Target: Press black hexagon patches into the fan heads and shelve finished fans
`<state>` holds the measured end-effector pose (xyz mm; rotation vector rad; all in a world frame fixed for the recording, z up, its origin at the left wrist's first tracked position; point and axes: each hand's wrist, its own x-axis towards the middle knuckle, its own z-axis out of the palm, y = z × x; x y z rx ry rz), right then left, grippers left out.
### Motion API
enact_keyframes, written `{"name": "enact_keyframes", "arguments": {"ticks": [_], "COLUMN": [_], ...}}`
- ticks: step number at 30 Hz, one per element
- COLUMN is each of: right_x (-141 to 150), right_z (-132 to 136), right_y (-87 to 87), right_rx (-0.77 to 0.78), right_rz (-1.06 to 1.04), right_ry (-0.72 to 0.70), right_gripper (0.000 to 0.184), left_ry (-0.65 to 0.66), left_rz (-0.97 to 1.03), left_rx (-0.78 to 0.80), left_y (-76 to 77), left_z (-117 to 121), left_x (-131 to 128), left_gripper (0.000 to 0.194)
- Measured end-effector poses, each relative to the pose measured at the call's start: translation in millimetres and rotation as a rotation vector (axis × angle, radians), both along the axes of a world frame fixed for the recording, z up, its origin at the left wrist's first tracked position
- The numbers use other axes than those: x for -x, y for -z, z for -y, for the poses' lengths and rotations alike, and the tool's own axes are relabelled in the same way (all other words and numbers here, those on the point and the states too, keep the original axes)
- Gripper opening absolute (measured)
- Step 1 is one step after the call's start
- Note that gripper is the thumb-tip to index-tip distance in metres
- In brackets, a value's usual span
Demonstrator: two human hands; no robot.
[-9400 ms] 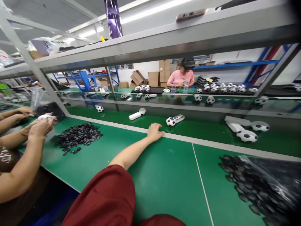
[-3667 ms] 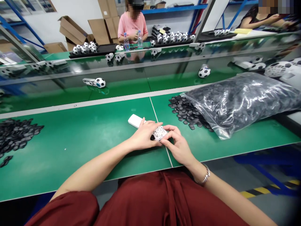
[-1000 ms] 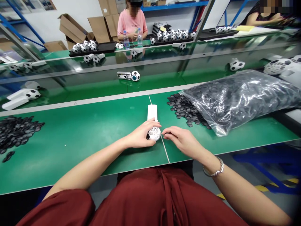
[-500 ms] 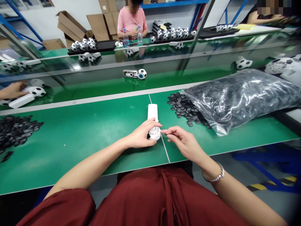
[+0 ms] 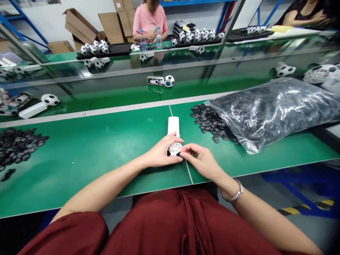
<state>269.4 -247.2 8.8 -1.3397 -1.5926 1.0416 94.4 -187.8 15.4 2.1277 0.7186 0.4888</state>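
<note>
The left hand point(image 5: 159, 152) curls around the ball point(image 5: 175, 146), thumb and fingers clamped on it. The right hand point(image 5: 202, 160) pinches a black piece point(image 5: 178, 154) at the ball's right edge. The ball is on the desk point(image 5: 106, 138), its white handle point(image 5: 173, 125) pointing away. Rightward, a heap point(image 5: 208, 122) of black pieces lies against a clear bag point(image 5: 278, 109); another pile point(image 5: 20, 145) sits far left.

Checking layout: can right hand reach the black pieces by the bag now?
Likely yes: nothing visible stands between the right hand and the black pieces lying uncovered beside the bag.
</note>
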Motion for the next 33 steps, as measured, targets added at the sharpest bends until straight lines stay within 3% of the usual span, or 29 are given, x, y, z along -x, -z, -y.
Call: {"name": "enact_keyframes", "arguments": {"ticks": [6,11,16,19,22,24,27,33], "right_x": [-3,-5,-3,-26,-70,-96,-116,-111], "right_z": [-7,-15,-12,-13,-16,-18,-20,-29], "right_y": [-8.1,-4.5,0.4,0.4,3.4,9.1,20.6,28.8], "right_rx": [0.045,0.153,0.101,-0.008,-0.140,-0.148,-0.154,-0.151], "right_rz": [0.013,-0.059,-0.042,0.080,0.361,0.556,0.727,0.836], "right_ry": [-0.059,-0.110,-0.085,0.005,0.290,0.415,0.431,0.358], "right_gripper": [0.010,0.016,0.019,0.019,0.017,0.015,0.017,0.016], "left_ry": [-0.043,-0.085,-0.097,-0.069,-0.074,-0.064,-0.044,0.069], "left_rz": [0.029,0.024,-0.002,-0.029,-0.042,-0.044,-0.048,-0.046], "left_rx": [0.040,0.054,0.052,0.061,0.044,0.022,-0.014,-0.031], "left_y": [1.9,0.7,-2.4,-4.1,-3.4,-2.1,-0.7,-4.4], "left_z": [1,4,3,1,-1,-1,-2,-8], "left_x": [-1,-4,-6,-5,-4,-4,-4,1], "left_gripper": [0.046,0.040,0.038,0.041,0.042,0.042,0.041,0.039]}}
